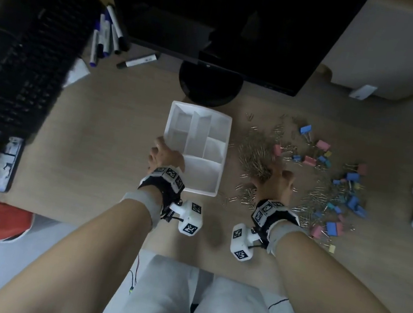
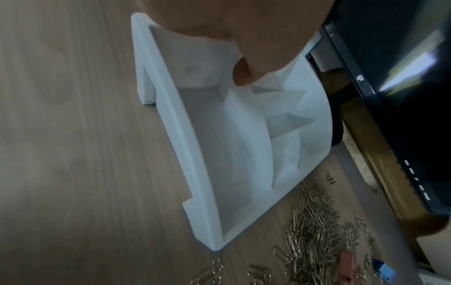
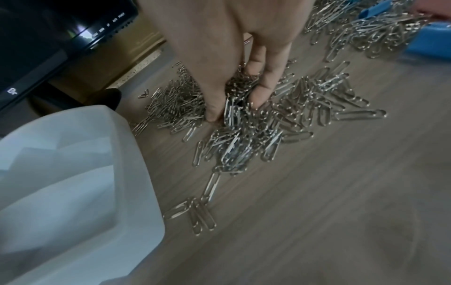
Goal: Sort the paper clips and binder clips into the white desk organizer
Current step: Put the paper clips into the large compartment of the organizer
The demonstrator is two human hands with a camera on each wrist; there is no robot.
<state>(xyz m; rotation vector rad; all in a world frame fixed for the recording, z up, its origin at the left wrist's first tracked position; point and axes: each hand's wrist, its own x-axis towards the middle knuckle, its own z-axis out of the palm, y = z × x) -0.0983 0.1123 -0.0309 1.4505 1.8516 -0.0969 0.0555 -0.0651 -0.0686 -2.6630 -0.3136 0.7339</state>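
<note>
Here the right hand [image 1: 280, 183] pinches into the paper clips [image 3: 244, 123]; the organizer [image 1: 222, 142] lies just left, its rim gripped by the left hand [image 1: 165, 157].

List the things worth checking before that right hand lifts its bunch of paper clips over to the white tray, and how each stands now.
1. White desk organizer steadied: ok, the left hand holds its near-left edge.
2. Compartments free to receive clips: ok, all look empty in the head view.
3. Right hand on the paper clips: ok, fingertips dig into the pile.
4. Grip secure enough to lift: cannot tell, clips are tangled and may trail off.
5. No binder clips mixed into the handful: cannot tell; the coloured ones seen lie farther right.
6. Path to organizer: ok, it sits right beside the pile.
</note>
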